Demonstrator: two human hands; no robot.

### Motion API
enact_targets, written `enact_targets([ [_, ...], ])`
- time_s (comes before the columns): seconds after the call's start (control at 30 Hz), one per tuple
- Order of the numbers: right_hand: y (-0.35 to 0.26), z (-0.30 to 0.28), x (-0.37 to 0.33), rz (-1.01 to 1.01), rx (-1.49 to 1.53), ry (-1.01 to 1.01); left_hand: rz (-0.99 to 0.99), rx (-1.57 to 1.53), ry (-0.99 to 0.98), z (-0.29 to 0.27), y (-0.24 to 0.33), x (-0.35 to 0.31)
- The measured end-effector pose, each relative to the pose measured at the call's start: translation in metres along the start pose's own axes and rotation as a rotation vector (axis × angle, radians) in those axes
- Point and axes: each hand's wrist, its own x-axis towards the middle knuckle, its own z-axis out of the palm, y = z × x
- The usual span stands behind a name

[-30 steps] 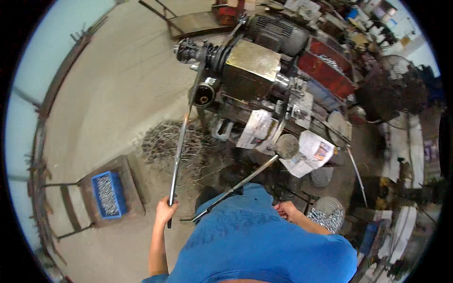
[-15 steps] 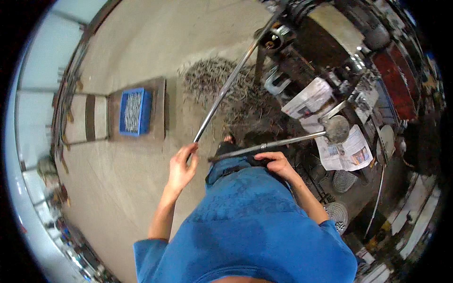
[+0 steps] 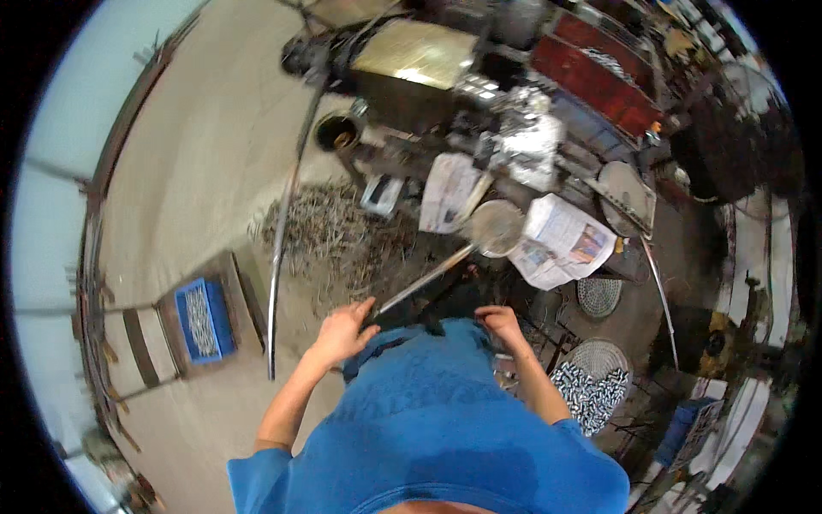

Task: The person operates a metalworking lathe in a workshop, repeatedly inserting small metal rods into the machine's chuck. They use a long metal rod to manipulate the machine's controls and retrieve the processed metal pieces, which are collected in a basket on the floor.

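Now, bare left hand point(image 3: 342, 332): thumb and fingers parted, a fairly wide grip just beside the near end of a slim silver metal rod point(image 3: 426, 280); contact cannot be told.
Bare right hand point(image 3: 503, 325): fingers curled near the waist of a blue cloth shirt point(image 3: 445, 411); whether its grip holds anything cannot be told.
Rod: slants toward a round grey disc point(image 3: 498, 228), probably leaving its end reachable.
Long silver metal pole point(image 3: 276, 265): apart from both hands.
White printed paper sheet point(image 3: 569, 244): beside the disc, perhaps as a clean cover.
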Motion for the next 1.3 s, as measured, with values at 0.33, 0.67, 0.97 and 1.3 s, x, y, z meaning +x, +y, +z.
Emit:
enact_targets([
  [0.33,0.258,-0.12,0.02,-0.034,-0.61,0.47,-0.164,0.23,-0.031,0.055,0.054,0.11],
  [0.67,0.26,-0.175,0.007,0.493,-0.426,0.442,-0.29,0.217,0.031,0.067,0.052,0.108],
  [0.97,0.205,-0.18,0.005,0.505,0.234,0.772,-0.115,0.273,0.196,0.072,0.04,0.111],
  [1.3,0.286,-0.153,0.053,0.644,0.23,0.82,0.055,0.248,0.318,0.061,0.058,0.1],
])
